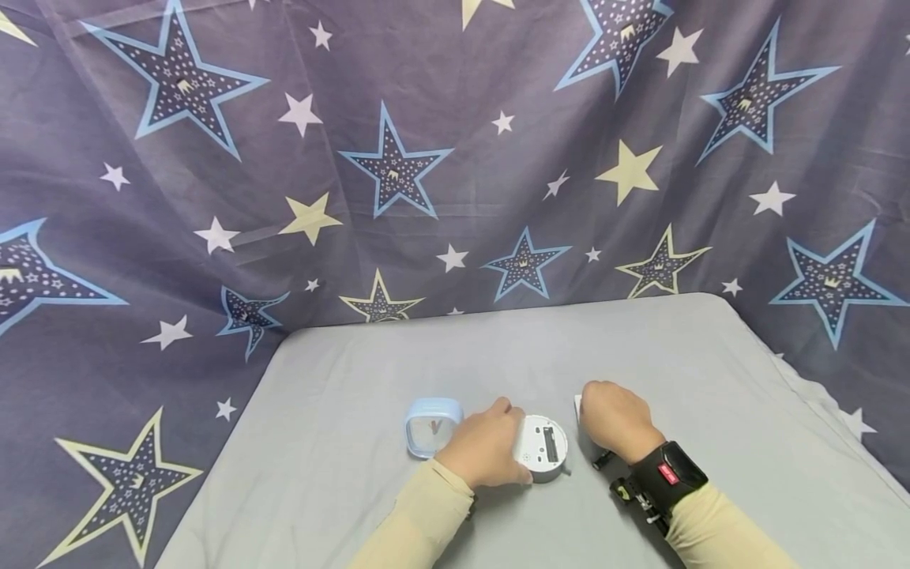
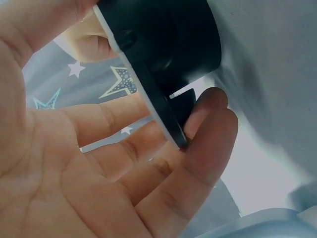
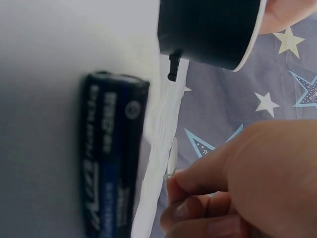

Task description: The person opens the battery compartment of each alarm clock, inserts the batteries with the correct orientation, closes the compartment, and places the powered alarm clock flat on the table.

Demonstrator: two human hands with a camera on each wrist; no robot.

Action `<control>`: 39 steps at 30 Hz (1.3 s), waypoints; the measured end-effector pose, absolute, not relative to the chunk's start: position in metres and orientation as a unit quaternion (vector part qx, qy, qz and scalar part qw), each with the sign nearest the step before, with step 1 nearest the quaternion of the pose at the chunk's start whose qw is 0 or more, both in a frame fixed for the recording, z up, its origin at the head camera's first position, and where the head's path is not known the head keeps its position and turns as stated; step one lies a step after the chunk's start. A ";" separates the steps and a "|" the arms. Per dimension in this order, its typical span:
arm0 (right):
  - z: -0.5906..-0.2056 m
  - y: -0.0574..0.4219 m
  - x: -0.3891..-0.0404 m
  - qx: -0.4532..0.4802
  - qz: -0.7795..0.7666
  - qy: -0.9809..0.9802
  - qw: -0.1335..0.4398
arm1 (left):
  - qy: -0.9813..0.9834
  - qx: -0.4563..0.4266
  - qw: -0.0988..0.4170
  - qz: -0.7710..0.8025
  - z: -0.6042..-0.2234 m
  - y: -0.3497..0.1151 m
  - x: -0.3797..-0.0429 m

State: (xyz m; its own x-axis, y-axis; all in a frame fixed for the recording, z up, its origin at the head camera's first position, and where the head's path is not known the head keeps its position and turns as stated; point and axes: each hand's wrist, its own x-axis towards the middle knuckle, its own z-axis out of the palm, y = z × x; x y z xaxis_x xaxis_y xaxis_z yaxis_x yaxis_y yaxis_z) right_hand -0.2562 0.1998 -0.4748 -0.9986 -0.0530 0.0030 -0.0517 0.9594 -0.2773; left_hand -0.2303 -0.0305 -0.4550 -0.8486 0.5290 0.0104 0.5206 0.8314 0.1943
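Observation:
My left hand grips the left edge of a round device with a white back and dark sides. An oblong battery slot shows on that back; whether a battery is in it I cannot tell. In the left wrist view the fingertips curl round the rim. To the right, my right hand pinches a thin whitish piece between thumb and finger. Its kind is unclear. A dark blue battery with white lettering appears close up in the right wrist view.
A light-blue rounded-square case stands just left of my left hand. Grey cloth covers the table, and a star-patterned curtain hangs behind it. A small dark tab sticks out of the round device.

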 end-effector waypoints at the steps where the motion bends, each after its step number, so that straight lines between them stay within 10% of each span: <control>1: -0.475 0.200 -0.256 -0.026 -0.140 0.990 0.001 | 0.957 0.274 0.023 0.096 -0.455 -0.031 -0.230; 39: -0.480 0.202 -0.257 -0.029 -0.149 0.988 0.002 | 0.958 0.268 0.030 0.100 -0.455 -0.030 -0.230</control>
